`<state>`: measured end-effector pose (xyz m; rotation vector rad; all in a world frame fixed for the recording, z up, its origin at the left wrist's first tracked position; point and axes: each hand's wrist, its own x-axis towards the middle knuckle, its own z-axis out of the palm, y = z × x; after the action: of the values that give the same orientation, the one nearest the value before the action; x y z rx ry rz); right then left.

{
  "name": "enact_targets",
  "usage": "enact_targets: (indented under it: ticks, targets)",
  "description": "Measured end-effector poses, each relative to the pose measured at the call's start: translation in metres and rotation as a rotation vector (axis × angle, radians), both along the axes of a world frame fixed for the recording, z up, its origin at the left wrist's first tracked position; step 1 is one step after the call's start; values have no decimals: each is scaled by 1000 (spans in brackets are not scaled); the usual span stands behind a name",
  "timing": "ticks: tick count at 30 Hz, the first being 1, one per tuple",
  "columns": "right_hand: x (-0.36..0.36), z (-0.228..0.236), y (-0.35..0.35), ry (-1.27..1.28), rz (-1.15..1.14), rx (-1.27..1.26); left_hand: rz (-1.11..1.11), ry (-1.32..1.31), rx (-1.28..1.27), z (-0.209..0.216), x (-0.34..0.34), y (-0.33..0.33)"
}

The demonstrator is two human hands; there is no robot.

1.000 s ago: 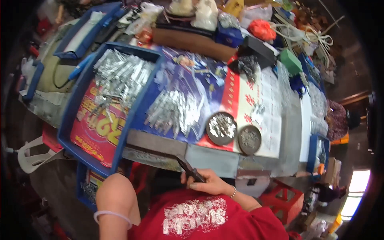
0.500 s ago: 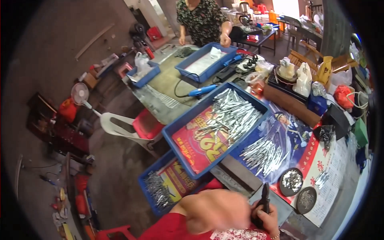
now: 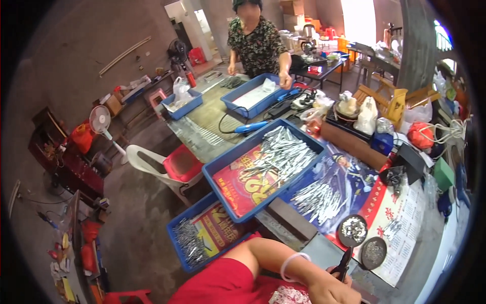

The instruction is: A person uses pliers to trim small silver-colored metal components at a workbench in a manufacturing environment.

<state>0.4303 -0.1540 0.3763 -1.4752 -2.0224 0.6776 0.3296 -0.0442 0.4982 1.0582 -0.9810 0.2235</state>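
My left forearm, with a pale bangle at the wrist, reaches across from the lower left. My left hand (image 3: 331, 292) is beside the right one at the bottom edge; its fingers point down and are hidden. Mostly behind it, my right hand (image 3: 340, 274) is closed round a black pliers-like hand tool (image 3: 346, 257), its tip pointing up. Just beyond are two round dark dishes: one with shiny small metal parts (image 3: 353, 229), the other with duller small parts (image 3: 374, 252). A pile of slim silver metal rods (image 3: 320, 200) lies on the poster-covered table past them.
A large blue tray (image 3: 234, 215) holds many more silver rods; a lower blue tray (image 3: 175, 244) has greyer pieces. Across the table a person (image 3: 257, 45) stands at another blue tray (image 3: 243, 104). A blue corded tool (image 3: 251, 126) lies between. Bags and boxes crowd the right side.
My left hand, blurred earlier in front of my body, has moved right, next to my right hand. The view has tilted up. My right hand still holds the black tool.
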Motion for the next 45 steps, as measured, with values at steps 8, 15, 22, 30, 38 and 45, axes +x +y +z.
enact_targets:
  ticks: [8, 15, 22, 30, 38, 45]
  targets:
    - [0, -5, 8, 1221, -421, -311, 506, 938, 106, -35, -55, 105]
    - [-2, -8, 46, 1236, -367, -549, 1041, 1226, 229, -63, -121, 241]
    - [-12, -10, 94, 1217, -403, -693, 1241, 879, -987, -124, -128, 467]
    - [-13, -8, 126, 1044, -514, -696, 1293, 585, -1414, -138, -78, 622]
    - [-5, -22, 130, 1105, -593, -683, 1068, 426, -1404, -147, -62, 643]
    - [-10, -23, 128, 1167, -580, -625, 1024, 348, -1333, -154, -65, 628]
